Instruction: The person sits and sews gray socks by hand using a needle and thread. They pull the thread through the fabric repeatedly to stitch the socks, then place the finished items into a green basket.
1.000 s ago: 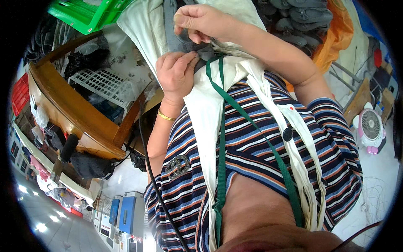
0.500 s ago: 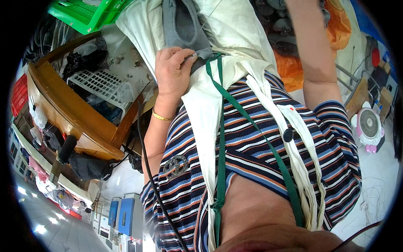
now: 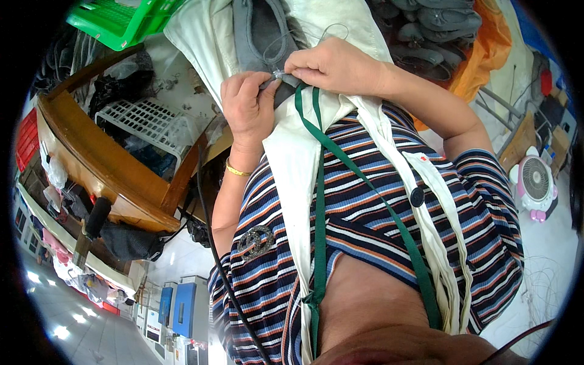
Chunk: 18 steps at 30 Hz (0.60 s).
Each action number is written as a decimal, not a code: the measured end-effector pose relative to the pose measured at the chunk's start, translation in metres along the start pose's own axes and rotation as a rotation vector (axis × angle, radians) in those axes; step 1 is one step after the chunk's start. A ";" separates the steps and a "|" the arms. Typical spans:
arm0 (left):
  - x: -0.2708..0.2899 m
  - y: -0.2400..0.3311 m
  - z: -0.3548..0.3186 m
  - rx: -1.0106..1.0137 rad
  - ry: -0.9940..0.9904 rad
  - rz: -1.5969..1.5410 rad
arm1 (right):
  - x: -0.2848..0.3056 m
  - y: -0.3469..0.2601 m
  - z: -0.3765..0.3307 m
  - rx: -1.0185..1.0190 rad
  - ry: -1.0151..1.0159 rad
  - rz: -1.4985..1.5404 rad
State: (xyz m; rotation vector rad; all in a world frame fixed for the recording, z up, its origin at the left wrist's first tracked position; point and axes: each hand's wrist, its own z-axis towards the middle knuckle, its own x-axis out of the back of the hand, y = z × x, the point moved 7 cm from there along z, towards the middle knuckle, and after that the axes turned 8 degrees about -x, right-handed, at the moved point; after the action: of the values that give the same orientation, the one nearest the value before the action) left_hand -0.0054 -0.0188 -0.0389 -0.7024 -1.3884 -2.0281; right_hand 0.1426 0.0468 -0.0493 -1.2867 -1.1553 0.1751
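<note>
A grey slipper [image 3: 249,36] lies on my lap over a white apron [image 3: 201,45], its opening toward the far side. My left hand [image 3: 248,106] is closed on its near end, thumb and fingers pinching the grey fabric. Beside those fingertips sits a small shiny, clear ornament [image 3: 278,74] on the slipper. My right hand [image 3: 340,67] is closed in a pinch right next to the ornament, its fingertips touching or nearly touching it. What it pinches is too small to make out. A thin thread [image 3: 334,25] loops above the right hand and over the slipper.
More grey slippers [image 3: 447,27] are piled in an orange bag [image 3: 491,45] at the far right. A green crate [image 3: 131,24] stands far left, above a curved wooden piece of furniture [image 3: 91,152] holding a white plastic rack [image 3: 149,125]. At right is a small fan [image 3: 535,177].
My right arm, stretched out to the far right before, has come back with the hand at the slipper's near end. My left hand keeps its pinch in nearly the same place.
</note>
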 end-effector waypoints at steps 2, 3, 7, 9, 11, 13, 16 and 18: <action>0.000 0.001 0.000 -0.014 0.016 -0.003 | 0.001 -0.002 -0.001 0.007 0.006 -0.020; 0.000 0.002 0.000 -0.018 0.022 -0.010 | 0.000 -0.002 -0.001 0.000 0.001 -0.023; 0.000 0.002 0.000 -0.028 0.037 -0.018 | -0.001 -0.003 0.000 -0.006 -0.011 -0.044; 0.000 0.001 -0.001 -0.030 0.042 -0.021 | -0.001 -0.003 0.000 -0.002 -0.010 -0.052; 0.000 0.001 -0.001 -0.035 0.049 -0.022 | -0.002 -0.002 0.000 -0.001 -0.007 -0.052; 0.000 0.003 0.000 -0.045 0.056 -0.019 | -0.001 -0.003 0.000 0.008 -0.010 -0.066; -0.001 0.004 0.000 -0.078 0.066 -0.003 | -0.001 -0.008 0.000 0.007 0.005 -0.126; -0.001 0.006 0.000 -0.120 0.077 0.018 | -0.003 -0.013 0.000 -0.017 0.002 -0.173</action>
State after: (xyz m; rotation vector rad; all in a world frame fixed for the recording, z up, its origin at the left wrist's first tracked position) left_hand -0.0008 -0.0203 -0.0360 -0.6780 -1.2212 -2.1149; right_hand 0.1347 0.0401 -0.0404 -1.1943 -1.2621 0.0362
